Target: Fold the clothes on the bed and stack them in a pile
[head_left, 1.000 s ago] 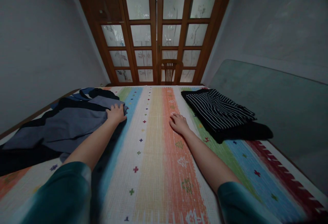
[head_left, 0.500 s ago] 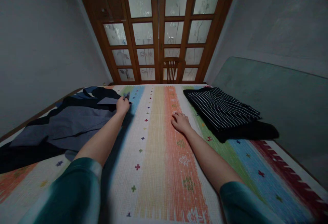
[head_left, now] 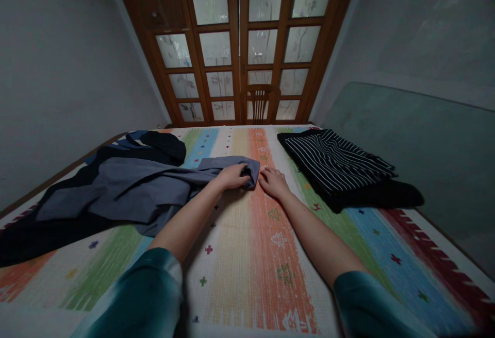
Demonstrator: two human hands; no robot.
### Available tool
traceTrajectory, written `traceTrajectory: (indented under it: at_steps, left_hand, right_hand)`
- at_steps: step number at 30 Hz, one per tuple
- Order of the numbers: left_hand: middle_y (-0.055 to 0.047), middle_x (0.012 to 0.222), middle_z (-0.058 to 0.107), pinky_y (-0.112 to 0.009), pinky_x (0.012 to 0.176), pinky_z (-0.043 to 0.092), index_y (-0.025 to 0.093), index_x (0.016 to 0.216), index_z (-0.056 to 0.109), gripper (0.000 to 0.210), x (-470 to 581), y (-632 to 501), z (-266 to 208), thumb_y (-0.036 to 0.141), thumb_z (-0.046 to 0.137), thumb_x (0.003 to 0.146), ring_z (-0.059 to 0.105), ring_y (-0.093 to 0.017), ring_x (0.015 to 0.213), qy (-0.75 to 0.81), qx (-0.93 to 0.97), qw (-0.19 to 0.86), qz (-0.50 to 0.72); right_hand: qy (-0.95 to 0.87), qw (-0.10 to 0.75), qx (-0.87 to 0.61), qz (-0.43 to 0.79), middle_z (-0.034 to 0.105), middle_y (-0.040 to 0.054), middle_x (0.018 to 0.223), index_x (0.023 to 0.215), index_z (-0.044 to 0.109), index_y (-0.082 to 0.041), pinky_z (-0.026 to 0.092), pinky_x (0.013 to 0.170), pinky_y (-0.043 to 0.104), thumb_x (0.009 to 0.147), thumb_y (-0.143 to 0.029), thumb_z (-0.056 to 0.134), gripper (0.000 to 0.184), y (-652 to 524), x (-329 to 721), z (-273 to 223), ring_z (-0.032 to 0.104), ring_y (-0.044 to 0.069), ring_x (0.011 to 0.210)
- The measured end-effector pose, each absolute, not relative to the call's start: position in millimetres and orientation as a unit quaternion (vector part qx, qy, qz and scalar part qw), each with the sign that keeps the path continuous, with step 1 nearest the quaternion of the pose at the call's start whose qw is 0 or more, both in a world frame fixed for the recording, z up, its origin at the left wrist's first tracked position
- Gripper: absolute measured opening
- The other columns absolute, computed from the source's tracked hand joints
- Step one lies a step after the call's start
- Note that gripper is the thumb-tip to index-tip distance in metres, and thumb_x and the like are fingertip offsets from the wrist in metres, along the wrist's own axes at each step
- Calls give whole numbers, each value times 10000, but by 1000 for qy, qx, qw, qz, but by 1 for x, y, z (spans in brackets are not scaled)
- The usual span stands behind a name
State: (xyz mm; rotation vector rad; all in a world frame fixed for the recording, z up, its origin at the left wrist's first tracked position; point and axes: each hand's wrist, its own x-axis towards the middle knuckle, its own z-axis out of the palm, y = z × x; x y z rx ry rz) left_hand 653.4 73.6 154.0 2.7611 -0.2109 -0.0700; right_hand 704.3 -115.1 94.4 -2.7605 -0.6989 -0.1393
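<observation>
My left hand (head_left: 233,176) is closed on the end of a grey garment (head_left: 147,183), by an open hem near the table's middle. A long narrow part, like a trouser leg or a sleeve, stretches back left from there to the rest of it. That larger part lies rumpled over dark clothes (head_left: 162,145) on the left. Just right of the held end, my right hand (head_left: 274,181) rests palm down on the striped tablecloth (head_left: 232,286). Its fingers are loosely bent and hold nothing.
Folded black clothes, with a black-and-white striped garment (head_left: 336,163) on top, lie on the right side of the table. A wooden chair (head_left: 260,103) stands at the far end, before glass-paned wooden doors (head_left: 216,49). Walls flank both sides.
My left hand has moved right and nearer, pulling the grey garment's end from the left pile to the table's middle. My right hand has stayed in about the same place.
</observation>
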Motion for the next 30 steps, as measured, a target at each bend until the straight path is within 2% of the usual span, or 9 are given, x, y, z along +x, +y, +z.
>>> traceTrajectory:
  at_steps: [3, 7, 9, 11, 13, 15, 18, 22, 30]
  left_hand:
    - [-148, 1372, 561, -462, 1061, 352, 200, 1388, 497, 703, 622, 104, 165, 577, 552, 798, 505, -349, 1257, -47, 994, 98, 9]
    - [-181, 1505, 393, -577, 1129, 157, 198, 1392, 493, 963, 583, 175, 172, 704, 674, 593, 293, -427, 1390, 41, 999, -33, -4]
    - [-189, 1497, 400, -604, 1122, 125, 201, 1373, 509, 1002, 567, 211, 171, 716, 693, 533, 255, -446, 1401, 82, 994, -66, -9]
    - [-174, 1389, 529, -584, 1119, 151, 203, 1293, 578, 806, 556, 237, 167, 672, 627, 639, 375, -412, 1340, 77, 994, -77, -8]
    - [-157, 1235, 634, -526, 1109, 220, 191, 1148, 655, 529, 549, 249, 161, 543, 522, 775, 503, -357, 1230, 63, 995, -81, 12]
    - [-149, 1110, 683, -474, 1075, 290, 185, 1021, 677, 371, 546, 251, 154, 404, 451, 824, 572, -320, 1132, 58, 994, -84, 37]
    - [-150, 997, 707, -430, 984, 375, 184, 969, 654, 303, 546, 246, 150, 313, 424, 820, 623, -309, 1027, 73, 993, -76, 51]
    - [-130, 882, 708, -368, 783, 438, 204, 968, 637, 284, 546, 247, 170, 309, 426, 810, 655, -313, 885, 156, 983, -30, 92]
    - [-50, 751, 626, -300, 739, 437, 174, 867, 623, 203, 573, 242, 278, 206, 462, 749, 593, -215, 780, 232, 881, 124, 393]
  right_hand:
    - [-242, 149, -957, -50, 507, 88, 1421, 1253, 611, -230, 369, 1022, 422, 918, -376, 448, 401, -115, 704, 94, 451, 280, 1282]
    - [-244, 152, -957, -49, 512, 81, 1416, 1251, 612, -234, 371, 1019, 422, 911, -369, 452, 400, -115, 705, 94, 459, 279, 1272]
    - [-243, 149, -957, -49, 511, 81, 1417, 1254, 611, -234, 369, 1020, 423, 913, -368, 443, 404, -115, 705, 93, 463, 279, 1266]
    - [-242, 145, -958, -49, 506, 82, 1421, 1256, 610, -234, 365, 1024, 425, 916, -369, 434, 406, -115, 706, 92, 461, 280, 1268]
    - [-244, 144, -958, -49, 508, 86, 1419, 1253, 611, -230, 361, 1028, 426, 918, -371, 428, 407, -115, 707, 91, 456, 278, 1274]
    - [-247, 146, -957, -48, 512, 91, 1414, 1245, 615, -225, 361, 1028, 426, 920, -371, 422, 405, -115, 707, 91, 457, 276, 1271]
    - [-249, 150, -956, -49, 507, 94, 1417, 1242, 615, -216, 362, 1025, 429, 925, -378, 410, 411, -116, 706, 91, 467, 279, 1257]
    - [-250, 151, -955, -49, 514, 89, 1411, 1247, 611, -212, 360, 1023, 428, 930, -375, 398, 416, -117, 705, 92, 461, 280, 1261]
    - [-250, 144, -956, -48, 527, 97, 1389, 1228, 620, -216, 380, 995, 413, 919, -365, 427, 394, -117, 705, 93, 475, 278, 1242]
